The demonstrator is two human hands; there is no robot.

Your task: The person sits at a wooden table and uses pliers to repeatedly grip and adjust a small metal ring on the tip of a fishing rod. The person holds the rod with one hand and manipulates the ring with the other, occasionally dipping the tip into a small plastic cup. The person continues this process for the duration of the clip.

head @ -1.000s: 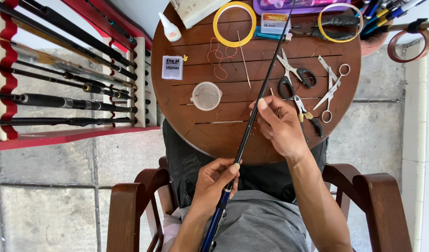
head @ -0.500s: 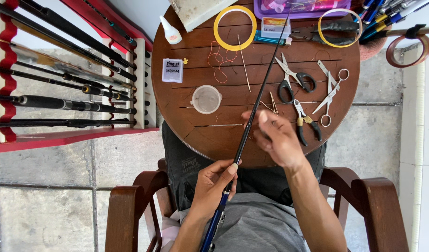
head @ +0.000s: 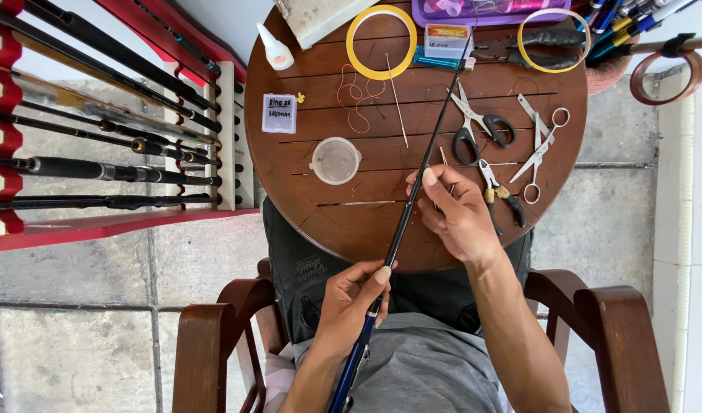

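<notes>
A thin black fishing rod blank (head: 423, 164) runs from my lap up across the round wooden table (head: 328, 218). My left hand (head: 351, 302) grips its lower part, just above the blue section near my lap. My right hand (head: 454, 214) pinches the rod higher up, over the table's near edge, with the thumb and fingers closed around it. Small pliers (head: 496, 191) lie just right of my right hand.
On the table lie black-handled scissors (head: 481, 126), silver scissors (head: 538, 149), a clear round cup (head: 335, 160), red thread (head: 355, 99), two yellow tape rings (head: 381, 42), a glue bottle (head: 276, 52) and a small label packet (head: 279, 113). A red rack of rods (head: 106, 153) stands left. Wooden chair arms (head: 213, 344) flank me.
My right hand has slid slightly down and right along the rod. The left hand keeps its grip in the same place.
</notes>
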